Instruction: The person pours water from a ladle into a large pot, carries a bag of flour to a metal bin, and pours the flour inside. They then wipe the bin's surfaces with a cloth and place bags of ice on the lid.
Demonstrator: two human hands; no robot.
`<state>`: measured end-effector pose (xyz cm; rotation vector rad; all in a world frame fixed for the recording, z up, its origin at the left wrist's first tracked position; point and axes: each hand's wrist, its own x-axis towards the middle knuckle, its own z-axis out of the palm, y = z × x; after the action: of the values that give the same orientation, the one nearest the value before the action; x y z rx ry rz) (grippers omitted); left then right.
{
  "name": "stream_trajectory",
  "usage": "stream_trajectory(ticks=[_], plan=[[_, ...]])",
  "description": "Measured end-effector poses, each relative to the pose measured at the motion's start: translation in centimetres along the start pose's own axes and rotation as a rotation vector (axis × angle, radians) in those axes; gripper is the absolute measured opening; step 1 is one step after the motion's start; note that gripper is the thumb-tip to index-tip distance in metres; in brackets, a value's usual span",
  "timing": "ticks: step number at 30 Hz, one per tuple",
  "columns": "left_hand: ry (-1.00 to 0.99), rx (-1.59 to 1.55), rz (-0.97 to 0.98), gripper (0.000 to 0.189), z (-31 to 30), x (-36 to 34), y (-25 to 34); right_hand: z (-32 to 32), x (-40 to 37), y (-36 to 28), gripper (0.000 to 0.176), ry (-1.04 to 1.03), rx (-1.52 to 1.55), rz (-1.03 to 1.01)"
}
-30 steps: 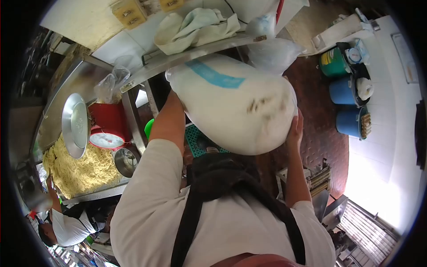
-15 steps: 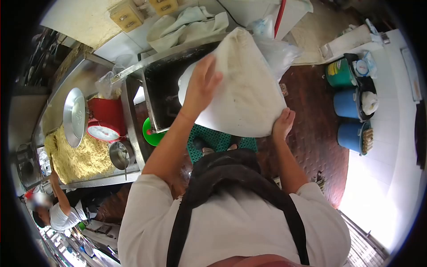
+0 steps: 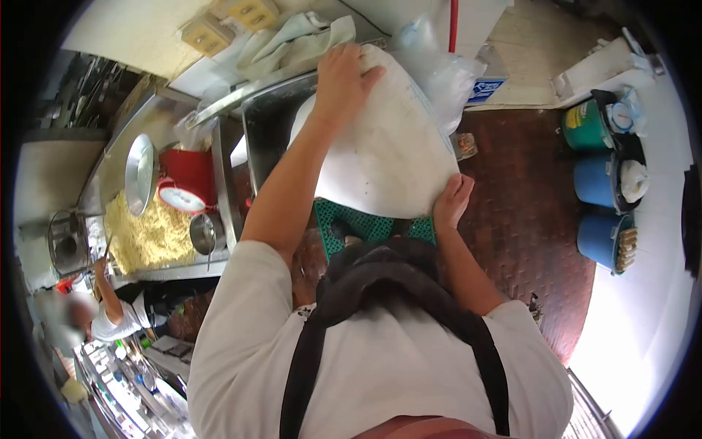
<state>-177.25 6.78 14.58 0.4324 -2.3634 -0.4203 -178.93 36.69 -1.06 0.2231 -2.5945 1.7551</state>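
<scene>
A large white sack [image 3: 387, 154], with faint marks on its surface, spans the gap between my hands and leans over a dark metal trough [image 3: 267, 132]. At the sack's far end, my left hand [image 3: 344, 80] has its fingers curled over the edge, thumb apart on the near face. My right hand [image 3: 452, 201] grips the lower right corner. The sack hides its own underside and much of the trough. Clear plastic bags [image 3: 442, 80] lie just beyond the sack's right edge.
At left, a red scale [image 3: 186, 175] with a metal pan and a metal pot [image 3: 205, 233] stand among yellow noodles [image 3: 150, 241] on a steel counter; a co-worker [image 3: 121, 314] reaches toward them. Blue bins [image 3: 599, 241] line the right wall. A green mat [image 3: 351, 223] lies underfoot.
My left hand has gone from the sack's left face up to its far edge and closed there. My right hand keeps its corner. The view has shifted slightly, and the sack sits a little lower.
</scene>
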Motion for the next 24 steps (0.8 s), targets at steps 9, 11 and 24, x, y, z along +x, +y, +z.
stream_trajectory(ticks=[9,11,24], plan=[[-0.146,-0.374,-0.334,0.046,-2.5,-1.2,-1.2,-3.9,1.1,1.3,0.059,-0.444,-0.192,0.238],[-0.135,-0.442,-0.400,0.045,-2.9,-1.9,-1.5,-4.3,1.3,1.2,0.061,-0.526,-0.212,0.301],[-0.135,-0.914,-0.544,0.037,-5.1,-2.3,-6.7,-1.3,-2.5,-2.9,0.051,-0.201,-0.060,0.074]])
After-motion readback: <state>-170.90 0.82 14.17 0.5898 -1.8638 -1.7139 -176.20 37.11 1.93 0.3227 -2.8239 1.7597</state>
